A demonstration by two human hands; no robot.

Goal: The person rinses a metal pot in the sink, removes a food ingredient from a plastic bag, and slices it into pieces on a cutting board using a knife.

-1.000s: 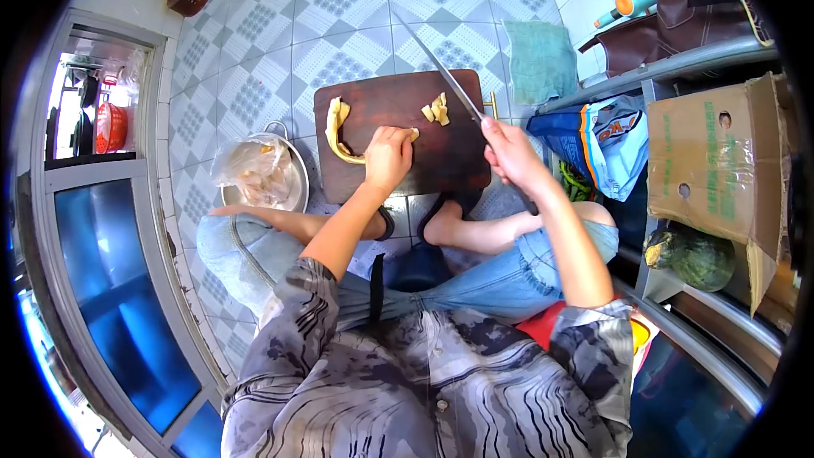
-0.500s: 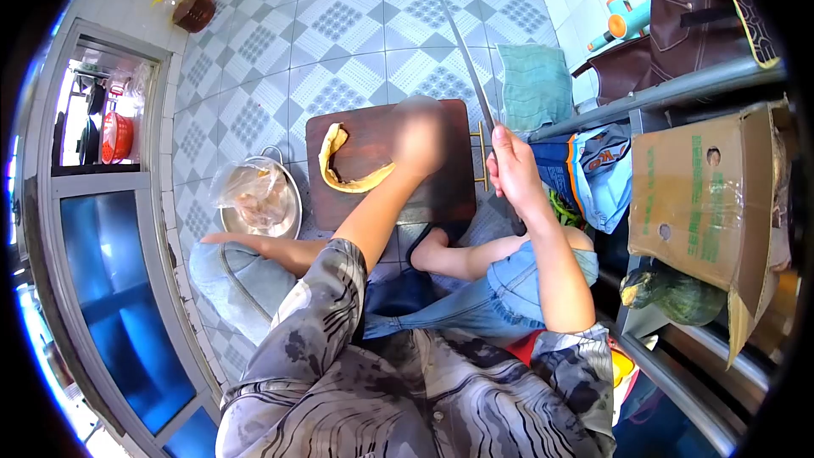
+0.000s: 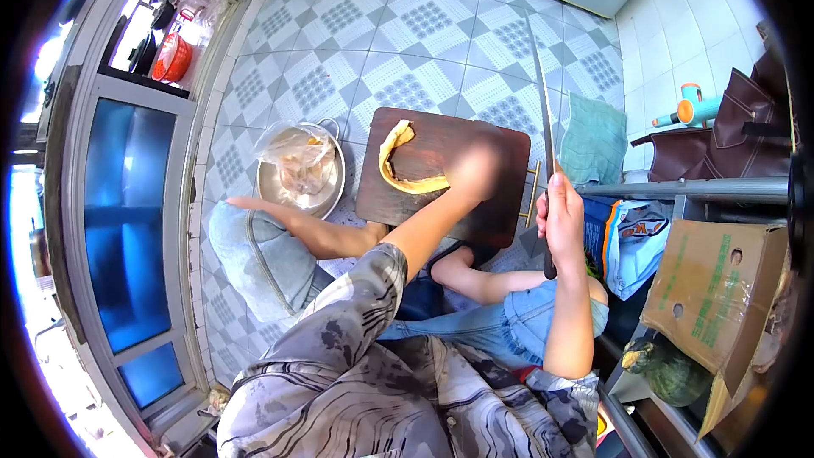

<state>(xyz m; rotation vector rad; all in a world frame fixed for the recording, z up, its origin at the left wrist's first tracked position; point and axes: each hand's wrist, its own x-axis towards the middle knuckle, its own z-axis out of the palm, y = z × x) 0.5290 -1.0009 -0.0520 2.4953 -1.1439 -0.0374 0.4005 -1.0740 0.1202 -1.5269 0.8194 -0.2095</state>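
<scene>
My right hand (image 3: 560, 219) is closed around the handle of a long knife (image 3: 541, 89), its blade pointing up and away, to the right of the cutting board. On the dark wooden cutting board (image 3: 390, 208) lies a curved yellow strip (image 3: 392, 157) with brownish edges; I cannot make out what it is. My left hand (image 3: 475, 171) reaches over the board at the strip's right end. A blur covers its fingers, so their grip is hidden.
Left of the board stands a metal basin (image 3: 337, 171) with a clear plastic bag (image 3: 298, 157) in it. A teal cloth (image 3: 593, 137) lies on the tiles at right. A rack on the right holds a cardboard box (image 3: 712, 280) and a dark green squash (image 3: 674, 373).
The head view has turned, so the board, basin and rack sit further right or lower. The knife stays in my right hand, its blade now more upright in view. My left hand remains over the board.
</scene>
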